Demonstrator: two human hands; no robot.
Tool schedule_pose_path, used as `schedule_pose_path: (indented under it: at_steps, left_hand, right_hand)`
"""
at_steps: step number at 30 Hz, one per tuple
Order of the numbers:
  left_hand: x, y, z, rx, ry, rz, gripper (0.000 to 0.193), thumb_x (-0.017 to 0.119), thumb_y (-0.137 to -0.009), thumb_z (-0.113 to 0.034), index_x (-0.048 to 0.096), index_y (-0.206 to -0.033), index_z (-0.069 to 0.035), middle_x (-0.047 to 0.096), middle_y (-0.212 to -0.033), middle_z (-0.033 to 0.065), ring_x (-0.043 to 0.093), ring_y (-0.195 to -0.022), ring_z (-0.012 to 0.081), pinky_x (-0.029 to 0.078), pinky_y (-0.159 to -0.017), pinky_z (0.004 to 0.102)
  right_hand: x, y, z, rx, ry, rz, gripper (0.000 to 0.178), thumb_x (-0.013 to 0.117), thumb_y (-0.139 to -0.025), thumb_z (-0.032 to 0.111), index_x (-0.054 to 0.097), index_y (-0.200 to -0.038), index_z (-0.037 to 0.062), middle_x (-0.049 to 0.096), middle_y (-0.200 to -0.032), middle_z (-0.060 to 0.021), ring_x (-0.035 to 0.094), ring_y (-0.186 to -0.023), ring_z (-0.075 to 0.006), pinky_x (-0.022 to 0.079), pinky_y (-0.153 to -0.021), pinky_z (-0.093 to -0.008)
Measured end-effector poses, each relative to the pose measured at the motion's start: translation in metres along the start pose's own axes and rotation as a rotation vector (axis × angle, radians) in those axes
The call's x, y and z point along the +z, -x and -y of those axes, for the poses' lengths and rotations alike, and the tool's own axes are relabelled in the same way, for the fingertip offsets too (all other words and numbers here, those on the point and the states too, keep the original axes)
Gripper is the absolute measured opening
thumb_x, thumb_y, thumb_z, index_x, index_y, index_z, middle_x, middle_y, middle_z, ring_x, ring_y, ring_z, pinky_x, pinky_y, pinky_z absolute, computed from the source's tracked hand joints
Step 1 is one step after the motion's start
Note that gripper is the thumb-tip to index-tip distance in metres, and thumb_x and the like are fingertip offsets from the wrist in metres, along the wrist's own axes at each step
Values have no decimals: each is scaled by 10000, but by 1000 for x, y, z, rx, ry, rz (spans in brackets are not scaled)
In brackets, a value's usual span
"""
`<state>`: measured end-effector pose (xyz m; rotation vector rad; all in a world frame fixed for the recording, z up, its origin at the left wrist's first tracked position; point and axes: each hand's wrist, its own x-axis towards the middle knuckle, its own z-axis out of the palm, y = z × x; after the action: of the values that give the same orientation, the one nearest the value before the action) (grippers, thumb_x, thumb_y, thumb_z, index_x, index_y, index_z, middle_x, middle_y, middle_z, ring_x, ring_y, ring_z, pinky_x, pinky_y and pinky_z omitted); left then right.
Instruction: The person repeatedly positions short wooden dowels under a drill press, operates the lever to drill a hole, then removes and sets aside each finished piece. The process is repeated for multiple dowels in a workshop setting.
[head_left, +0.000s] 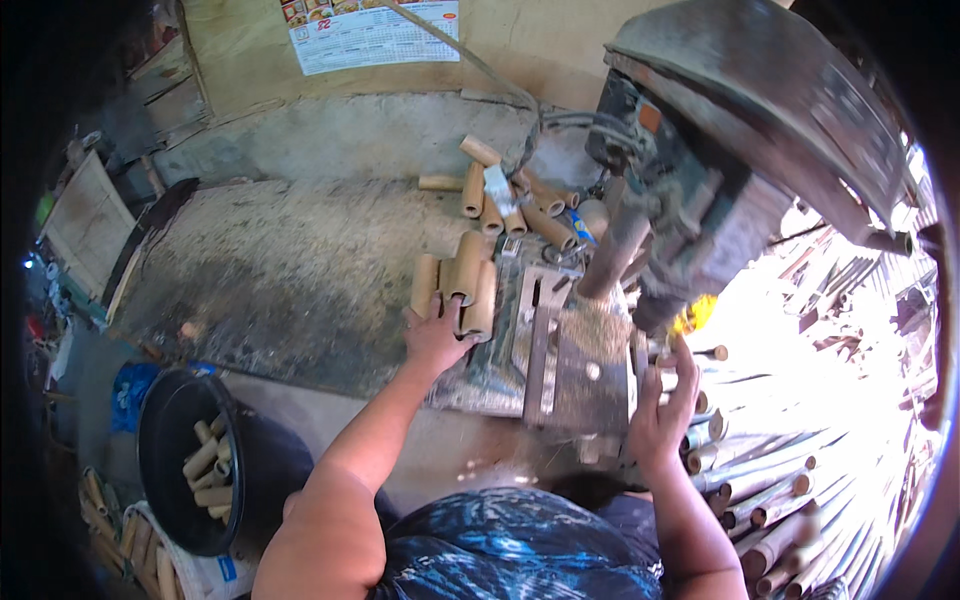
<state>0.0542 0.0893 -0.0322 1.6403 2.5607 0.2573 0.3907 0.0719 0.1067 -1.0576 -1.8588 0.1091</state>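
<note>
My left hand point(435, 338) reaches forward onto a small stack of cut bamboo tubes point(458, 278) lying on the workbench; its fingers rest on the nearest tube. My right hand point(662, 412) is raised beside the drill press point(700, 170), fingers curled near its lower lever; what it grips is not clear. A grey metal jig plate point(560, 350) covered in sawdust sits between the two hands under the machine's spindle point(612, 255).
More bamboo tubes point(510, 200) lie heaped behind the jig. A black bucket point(175, 470) holding tubes stands at lower left. Long bamboo poles point(770, 500) are piled at lower right. The dusty bench top point(290, 260) stretches left; a calendar point(370, 30) hangs on the wall.
</note>
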Motion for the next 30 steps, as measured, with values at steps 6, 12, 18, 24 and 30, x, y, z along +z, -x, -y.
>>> schedule_pose_path:
  at_steps: [6, 12, 18, 24, 30]
  left_hand:
    - [11, 70, 40, 159, 288, -173, 935, 783, -818, -244, 251, -1587, -238, 466, -1491, 169, 559, -1260, 411, 510, -1005, 461]
    - [25, 83, 85, -59, 783, -404, 670, 638, -870, -73, 429, -1506, -84, 472, -1494, 188, 541, -1301, 372, 455, -1066, 425]
    - [2, 97, 110, -313, 1474, -213, 654, 568, -943, -127, 339, -1556, -103, 533, -1441, 129, 636, -1054, 237, 535, -729, 347]
    - [-14, 123, 102, -400, 1752, -274, 614, 532, -924, -136, 328, -1502, -116, 568, -1247, 173, 656, -787, 280, 497, -579, 348]
    - [-68, 144, 101, -122, 1816, -344, 519, 625, -845, -194, 441, -1319, -90, 591, -1063, 143, 627, -700, 237, 449, -531, 301]
  right_hand:
    - [8, -5, -1, -61, 77, -55, 524, 631, -954, 211, 487, -1432, 51, 595, -1045, -139, 540, -1004, -330, 393, -956, -483]
    - [15, -4, -7, -32, 160, -53, 581, 622, -960, 308, 436, -1487, 154, 576, -1109, -119, 534, -1100, -322, 364, -1008, -499]
    - [20, -5, -8, -14, 174, -67, 568, 609, -978, 344, 435, -1488, 165, 590, -1131, -111, 540, -1131, -323, 364, -1031, -509]
    - [21, -6, -9, -10, 132, -57, 585, 591, -974, 371, 430, -1489, 144, 558, -1214, -164, 519, -1162, -364, 354, -1007, -534]
    - [25, -6, -10, 23, 167, -95, 585, 606, -976, 396, 436, -1492, 181, 595, -1153, -113, 546, -1151, -323, 360, -1027, -527]
